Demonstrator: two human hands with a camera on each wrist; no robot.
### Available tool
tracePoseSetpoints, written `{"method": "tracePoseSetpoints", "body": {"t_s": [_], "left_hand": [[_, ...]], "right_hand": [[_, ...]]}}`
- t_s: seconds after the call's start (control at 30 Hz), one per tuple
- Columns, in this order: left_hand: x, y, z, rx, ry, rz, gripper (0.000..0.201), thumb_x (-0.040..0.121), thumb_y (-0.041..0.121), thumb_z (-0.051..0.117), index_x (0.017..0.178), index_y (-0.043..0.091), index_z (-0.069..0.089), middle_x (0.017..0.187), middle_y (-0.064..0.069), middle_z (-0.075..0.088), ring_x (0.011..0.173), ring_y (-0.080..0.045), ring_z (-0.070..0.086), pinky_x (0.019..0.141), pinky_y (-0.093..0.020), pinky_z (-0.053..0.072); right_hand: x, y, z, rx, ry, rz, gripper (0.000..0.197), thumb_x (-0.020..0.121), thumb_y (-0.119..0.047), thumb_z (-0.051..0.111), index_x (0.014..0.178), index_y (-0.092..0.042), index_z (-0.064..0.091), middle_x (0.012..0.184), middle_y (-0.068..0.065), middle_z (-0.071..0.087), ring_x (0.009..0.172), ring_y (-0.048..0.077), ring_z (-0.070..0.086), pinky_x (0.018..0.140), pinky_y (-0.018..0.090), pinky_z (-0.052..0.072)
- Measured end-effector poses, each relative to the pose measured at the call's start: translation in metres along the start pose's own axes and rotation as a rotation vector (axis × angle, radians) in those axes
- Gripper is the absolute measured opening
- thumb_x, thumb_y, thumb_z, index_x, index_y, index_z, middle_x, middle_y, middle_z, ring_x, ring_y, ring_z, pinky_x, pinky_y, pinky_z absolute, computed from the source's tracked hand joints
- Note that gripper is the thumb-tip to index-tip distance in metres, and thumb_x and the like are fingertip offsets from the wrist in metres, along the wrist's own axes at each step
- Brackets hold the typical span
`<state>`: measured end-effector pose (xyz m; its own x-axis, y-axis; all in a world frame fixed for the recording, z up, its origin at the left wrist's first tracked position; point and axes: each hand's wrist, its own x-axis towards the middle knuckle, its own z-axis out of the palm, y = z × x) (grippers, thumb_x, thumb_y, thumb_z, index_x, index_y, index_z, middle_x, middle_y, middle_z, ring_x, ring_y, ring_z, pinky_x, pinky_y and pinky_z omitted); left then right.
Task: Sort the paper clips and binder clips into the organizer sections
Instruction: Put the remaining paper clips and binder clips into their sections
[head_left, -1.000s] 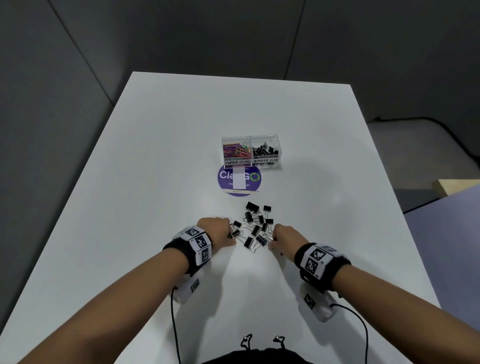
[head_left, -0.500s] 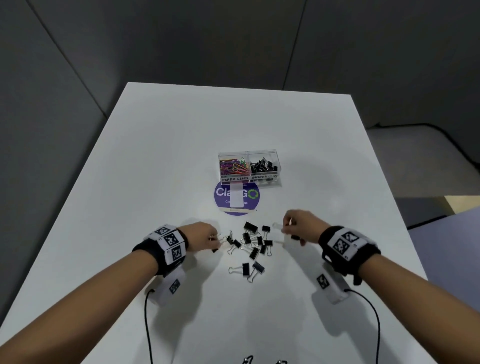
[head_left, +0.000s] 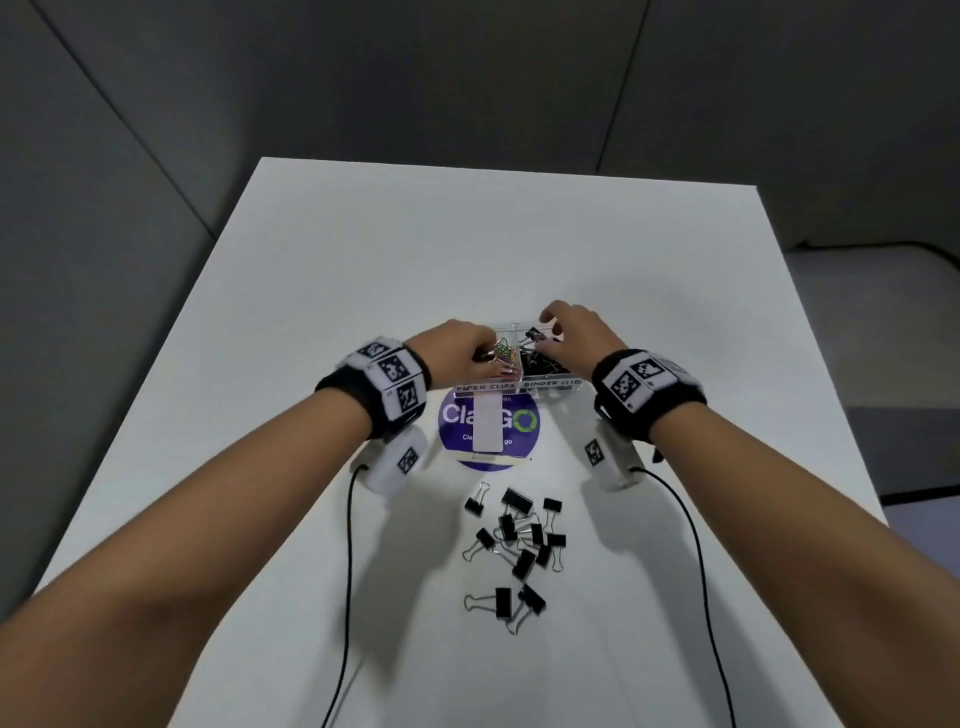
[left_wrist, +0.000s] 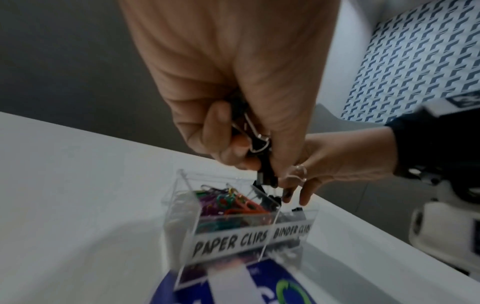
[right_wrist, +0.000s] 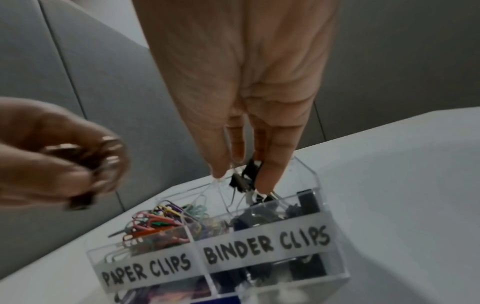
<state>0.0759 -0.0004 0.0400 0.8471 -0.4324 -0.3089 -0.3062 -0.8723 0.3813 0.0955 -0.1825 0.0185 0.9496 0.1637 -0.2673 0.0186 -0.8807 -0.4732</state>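
A clear two-section organizer (head_left: 519, 385) labelled PAPER CLIPS and BINDER CLIPS stands mid-table. Its left section holds colourful paper clips (left_wrist: 233, 203) and its right section black binder clips (right_wrist: 262, 220). My left hand (head_left: 480, 358) hovers over the organizer's left part, fingers curled round black binder clips (left_wrist: 262, 164). My right hand (head_left: 545, 332) is above the binder section and pinches a black binder clip (right_wrist: 244, 176) between thumb and fingers. Several loose binder clips (head_left: 519, 551) lie in a pile on the table nearer to me.
The white table (head_left: 363, 291) has a round purple sticker (head_left: 524, 421) just in front of the organizer. Cables (head_left: 691, 519) trail from both wrist units across the tabletop. Grey walls stand behind and to the left of the table.
Both hands left the pile near me and moved forward to the organizer, each carrying binder clips. The pile is thinner and more spread out.
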Motion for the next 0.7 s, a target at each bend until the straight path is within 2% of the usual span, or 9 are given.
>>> {"method": "tracePoseSetpoints", "body": {"t_s": [0.1, 0.17, 0.23, 0.3, 0.43, 0.53, 0.6, 0.63, 0.7], "left_hand": [[0.025, 0.015, -0.006, 0.026, 0.041, 0.022, 0.027, 0.094, 0.026, 0.053, 0.108, 0.004, 0.060, 0.106, -0.013, 0.065, 0.097, -0.028, 0.059, 0.077, -0.032, 0.044], [0.042, 0.024, -0.005, 0.060, 0.019, 0.038, 0.030, 0.095, 0.028, 0.052, 0.114, 0.006, 0.059, 0.114, -0.012, 0.063, 0.104, -0.028, 0.059, 0.078, -0.031, 0.043], [0.057, 0.033, -0.002, 0.100, -0.025, 0.050, 0.031, 0.095, 0.028, 0.052, 0.117, 0.006, 0.058, 0.118, -0.012, 0.061, 0.107, -0.028, 0.058, 0.077, -0.030, 0.041], [0.068, 0.042, 0.004, 0.127, -0.058, 0.049, 0.032, 0.095, 0.028, 0.053, 0.118, 0.006, 0.058, 0.121, -0.013, 0.059, 0.109, -0.028, 0.058, 0.079, -0.032, 0.043], [0.072, 0.049, 0.014, 0.106, -0.073, 0.038, 0.039, 0.091, 0.032, 0.057, 0.125, 0.012, 0.056, 0.128, -0.010, 0.051, 0.113, -0.028, 0.056, 0.088, -0.034, 0.045], [0.049, 0.050, 0.014, 0.049, 0.041, 0.080, 0.039, 0.094, 0.032, 0.053, 0.129, 0.017, 0.053, 0.131, -0.005, 0.048, 0.112, -0.023, 0.056, 0.089, -0.034, 0.045], [0.022, 0.049, 0.019, 0.060, 0.132, 0.132, 0.030, 0.095, 0.029, 0.048, 0.122, 0.019, 0.058, 0.125, -0.002, 0.054, 0.111, -0.021, 0.057, 0.086, -0.032, 0.046], [0.008, 0.046, 0.024, 0.087, 0.121, 0.156, 0.028, 0.095, 0.026, 0.046, 0.118, 0.020, 0.060, 0.121, -0.001, 0.057, 0.111, -0.020, 0.057, 0.085, -0.031, 0.046], [-0.021, 0.037, 0.040, 0.190, -0.031, 0.205, 0.032, 0.094, 0.019, 0.043, 0.122, 0.021, 0.059, 0.124, 0.000, 0.057, 0.118, -0.020, 0.054, 0.088, -0.032, 0.046]], "right_hand": [[-0.015, 0.013, 0.000, 0.108, 0.146, -0.023, 0.031, 0.091, -0.014, 0.053, 0.121, -0.008, 0.053, 0.121, 0.013, 0.055, 0.103, 0.027, 0.058, 0.092, 0.038, 0.045], [-0.031, 0.021, 0.003, 0.164, 0.233, -0.046, 0.025, 0.092, -0.010, 0.049, 0.116, -0.009, 0.056, 0.117, 0.011, 0.056, 0.090, 0.021, 0.056, 0.089, 0.039, 0.048], [-0.052, 0.029, 0.009, 0.180, 0.245, -0.066, 0.021, 0.093, -0.008, 0.048, 0.111, -0.009, 0.059, 0.113, 0.009, 0.058, 0.084, 0.016, 0.053, 0.084, 0.035, 0.048], [-0.073, 0.036, 0.020, 0.158, 0.205, -0.073, 0.020, 0.094, -0.008, 0.047, 0.109, -0.009, 0.060, 0.111, 0.008, 0.060, 0.081, 0.014, 0.052, 0.080, 0.032, 0.046], [-0.102, 0.049, 0.041, 0.074, 0.031, -0.070, 0.019, 0.095, -0.011, 0.047, 0.108, -0.011, 0.061, 0.108, 0.004, 0.062, 0.082, 0.011, 0.052, 0.081, 0.028, 0.048], [-0.119, 0.051, 0.052, 0.088, -0.078, -0.082, 0.020, 0.093, -0.012, 0.050, 0.110, -0.012, 0.061, 0.111, 0.004, 0.060, 0.084, 0.011, 0.053, 0.083, 0.028, 0.046], [-0.128, 0.048, 0.058, 0.076, -0.148, -0.124, 0.025, 0.092, -0.012, 0.050, 0.114, -0.013, 0.060, 0.118, 0.002, 0.059, 0.093, 0.013, 0.055, 0.087, 0.027, 0.045], [-0.131, 0.047, 0.062, 0.041, -0.168, -0.158, 0.028, 0.092, -0.010, 0.049, 0.118, -0.014, 0.060, 0.122, 0.002, 0.058, 0.102, 0.016, 0.055, 0.090, 0.029, 0.044], [-0.135, 0.047, 0.070, -0.073, -0.196, -0.259, 0.040, 0.088, -0.002, 0.047, 0.123, -0.016, 0.059, 0.129, 0.001, 0.056, 0.113, 0.022, 0.053, 0.094, 0.033, 0.045]]}}
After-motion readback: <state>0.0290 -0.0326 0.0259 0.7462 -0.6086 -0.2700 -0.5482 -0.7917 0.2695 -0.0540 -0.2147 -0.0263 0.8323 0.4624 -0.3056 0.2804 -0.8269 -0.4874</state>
